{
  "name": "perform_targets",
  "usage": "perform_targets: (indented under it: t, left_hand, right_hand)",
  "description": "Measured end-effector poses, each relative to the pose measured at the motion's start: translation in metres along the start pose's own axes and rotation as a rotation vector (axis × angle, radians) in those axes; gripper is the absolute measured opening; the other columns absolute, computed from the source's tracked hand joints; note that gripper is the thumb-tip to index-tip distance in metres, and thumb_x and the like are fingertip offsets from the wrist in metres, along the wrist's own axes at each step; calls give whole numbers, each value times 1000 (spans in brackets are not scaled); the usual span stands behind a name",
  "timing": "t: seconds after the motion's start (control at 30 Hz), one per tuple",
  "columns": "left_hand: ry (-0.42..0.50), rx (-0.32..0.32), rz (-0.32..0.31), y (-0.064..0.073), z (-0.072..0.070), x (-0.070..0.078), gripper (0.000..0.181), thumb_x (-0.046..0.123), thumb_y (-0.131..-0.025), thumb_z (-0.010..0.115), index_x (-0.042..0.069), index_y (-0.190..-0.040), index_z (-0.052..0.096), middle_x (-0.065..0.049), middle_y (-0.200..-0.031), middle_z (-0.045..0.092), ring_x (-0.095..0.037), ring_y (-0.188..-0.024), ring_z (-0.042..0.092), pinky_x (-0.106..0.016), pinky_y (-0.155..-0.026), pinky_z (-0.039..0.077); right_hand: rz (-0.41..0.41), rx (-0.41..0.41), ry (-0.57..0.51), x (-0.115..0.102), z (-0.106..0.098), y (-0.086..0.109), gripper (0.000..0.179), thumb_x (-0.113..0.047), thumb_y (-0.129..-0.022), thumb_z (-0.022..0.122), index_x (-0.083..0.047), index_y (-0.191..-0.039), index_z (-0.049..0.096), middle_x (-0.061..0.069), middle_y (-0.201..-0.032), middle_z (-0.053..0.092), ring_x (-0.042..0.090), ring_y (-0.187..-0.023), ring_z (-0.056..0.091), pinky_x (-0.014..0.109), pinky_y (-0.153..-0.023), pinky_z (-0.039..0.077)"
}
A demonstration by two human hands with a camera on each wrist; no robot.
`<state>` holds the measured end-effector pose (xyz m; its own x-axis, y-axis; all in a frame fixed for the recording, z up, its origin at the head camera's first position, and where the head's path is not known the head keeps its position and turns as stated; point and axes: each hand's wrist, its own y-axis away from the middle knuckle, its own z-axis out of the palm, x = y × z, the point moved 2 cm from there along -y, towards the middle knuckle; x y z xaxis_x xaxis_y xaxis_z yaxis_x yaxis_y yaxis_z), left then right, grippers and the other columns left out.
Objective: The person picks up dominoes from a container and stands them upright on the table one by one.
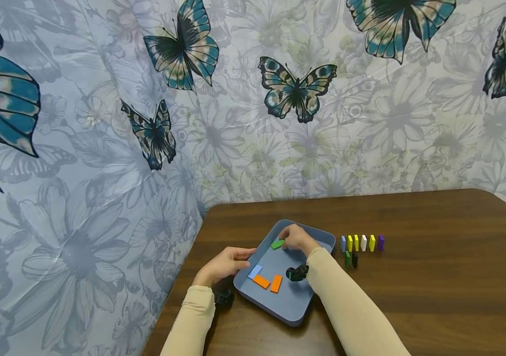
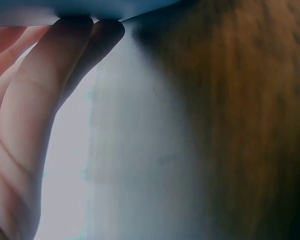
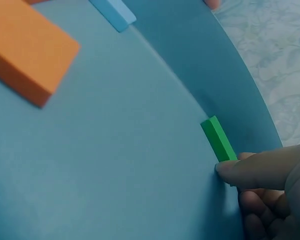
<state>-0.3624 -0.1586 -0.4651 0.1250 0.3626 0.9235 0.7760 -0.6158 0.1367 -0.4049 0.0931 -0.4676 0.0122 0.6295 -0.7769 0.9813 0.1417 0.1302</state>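
Note:
My right hand (image 1: 296,238) reaches into the blue-grey tray (image 1: 292,316) and pinches a green block (image 1: 277,244) between thumb and fingers. In the right wrist view the green block (image 3: 219,139) lies along the foot of the tray wall, one end under the thumb. My left hand (image 1: 223,267) is at the tray's left rim, fingers fairly straight with the tips touching it. The left wrist view shows those fingers (image 2: 37,90) reaching up to the tray's outer side. A light blue block (image 1: 255,271) and two orange blocks, one (image 1: 261,282) beside the other (image 1: 276,284), lie in the tray.
Right of the tray, a row of upright blocks stands on the wooden table (image 1: 435,296): a blue one (image 1: 343,243), several yellow, a white (image 1: 363,242) and a purple (image 1: 381,243). A green (image 1: 347,259) and a black block (image 1: 355,259) stand in front. Butterfly-patterned fabric hangs behind.

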Motion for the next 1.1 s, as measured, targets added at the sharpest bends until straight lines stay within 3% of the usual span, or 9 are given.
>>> perform_targets:
  t: [0.23,0.53,0.9,1.1]
  left_hand:
    - [-1,3,-2,0,0,0,48,2,-101,54,4,-149,47,-24,-150,48,-31,-124,61,-45,-92,58]
    - [-9,6,-8,0,1,2,48,3,-100,56,5,-148,48,-23,-150,48,-32,-125,60,-45,-93,57]
    - [-12,-7,5,1,0,1,49,4,-100,56,3,-148,47,-24,-150,48,-33,-125,60,-45,-92,58]
    - [-7,-19,12,1,-2,0,49,4,-101,55,2,-149,46,-25,-151,46,-35,-127,59,-47,-94,57]
  right_hand:
    - [-13,-29,44,20,3,-27,25,5,-83,73,-2,-107,73,15,-112,68,25,-90,62,36,-77,55]
    - [3,-22,68,-3,-4,6,13,3,-86,73,-1,-99,71,10,-106,66,19,-85,57,31,-78,52]
    - [-43,-33,168,-11,-2,13,9,0,-84,76,-4,-85,68,6,-90,65,17,-75,55,27,-67,48]
    - [-50,-65,207,-15,-2,16,10,0,-84,77,-4,-86,67,6,-89,64,17,-75,57,28,-69,50]
